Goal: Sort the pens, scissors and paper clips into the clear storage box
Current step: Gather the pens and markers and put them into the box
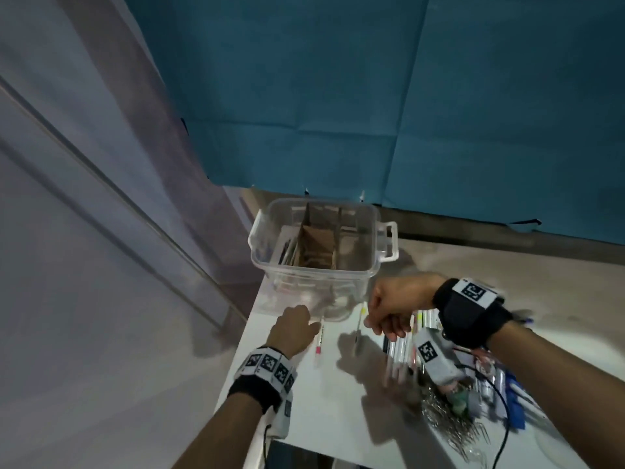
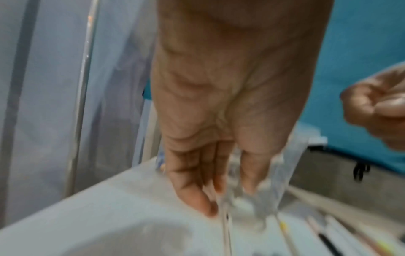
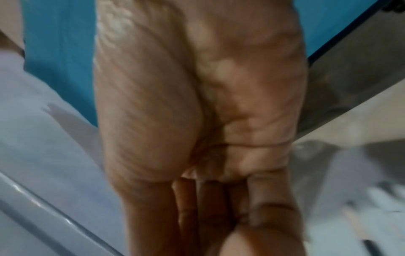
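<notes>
The clear storage box (image 1: 314, 265), with cardboard dividers and a few pens in its left section, stands at the back of the white table (image 1: 331, 401). My left hand (image 1: 306, 321) reaches to just in front of it. Its straight fingers (image 2: 197, 195) point down at the far end of a clear pen with a pink band (image 1: 319, 340) that lies on the table. My right hand (image 1: 378, 328) hovers to the right with fingers curled, and I see nothing in it. A yellow-capped pen (image 1: 359, 324) lies just left of it. The wrist views are blurred.
A pile of pens (image 1: 404, 350) lies under and behind my right wrist. Paper clips (image 1: 449, 424) and blue pens (image 1: 514, 397) sit at the table's right front. A blue sheet (image 1: 372, 96) covers the wall behind. The table's left edge drops off beside my left wrist.
</notes>
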`<act>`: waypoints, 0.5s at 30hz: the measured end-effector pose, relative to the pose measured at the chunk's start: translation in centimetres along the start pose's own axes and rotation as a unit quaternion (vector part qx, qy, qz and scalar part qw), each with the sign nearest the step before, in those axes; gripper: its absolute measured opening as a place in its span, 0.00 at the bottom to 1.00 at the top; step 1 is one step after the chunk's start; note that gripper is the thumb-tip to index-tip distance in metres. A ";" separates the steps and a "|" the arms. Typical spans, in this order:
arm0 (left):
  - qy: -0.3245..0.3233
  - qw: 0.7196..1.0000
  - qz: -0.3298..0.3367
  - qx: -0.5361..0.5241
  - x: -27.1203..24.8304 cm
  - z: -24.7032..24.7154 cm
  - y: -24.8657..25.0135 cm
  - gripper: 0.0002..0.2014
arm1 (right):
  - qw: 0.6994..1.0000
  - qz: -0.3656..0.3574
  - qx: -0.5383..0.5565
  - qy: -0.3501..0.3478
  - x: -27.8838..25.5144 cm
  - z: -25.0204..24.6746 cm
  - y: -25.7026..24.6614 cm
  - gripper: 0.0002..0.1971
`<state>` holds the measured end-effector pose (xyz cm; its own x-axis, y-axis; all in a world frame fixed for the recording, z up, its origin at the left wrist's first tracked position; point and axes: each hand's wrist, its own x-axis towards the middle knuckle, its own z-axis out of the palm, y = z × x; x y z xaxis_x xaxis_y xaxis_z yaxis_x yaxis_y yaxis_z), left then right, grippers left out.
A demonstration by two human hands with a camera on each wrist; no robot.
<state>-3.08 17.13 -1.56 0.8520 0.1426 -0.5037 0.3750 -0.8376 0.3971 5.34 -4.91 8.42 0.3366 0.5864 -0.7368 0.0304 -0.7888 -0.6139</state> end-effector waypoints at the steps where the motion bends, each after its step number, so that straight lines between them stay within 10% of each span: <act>1: 0.015 1.000 -0.014 0.005 0.4 1.4 0.1 0.20 | 0.999 0.038 -0.014 0.014 0.6 0.7 1.1 0.12; 8: 0.058 0.998 -0.023 0.007 2.1 5.9 3.1 0.14 | 0.942 0.140 -0.034 0.303 5.8 4.5 6.3 0.05; 15: 0.060 0.989 0.025 -0.133 3.0 7.9 6.1 0.14 | 0.907 0.164 -0.013 0.389 8.7 7.4 7.6 0.11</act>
<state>-1.14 8.28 -6.70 0.9029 0.1803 -0.3903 0.4014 -0.6787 0.6150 1.58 -4.42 -4.74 0.8929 0.0211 -0.4498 -0.1719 -0.9072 -0.3839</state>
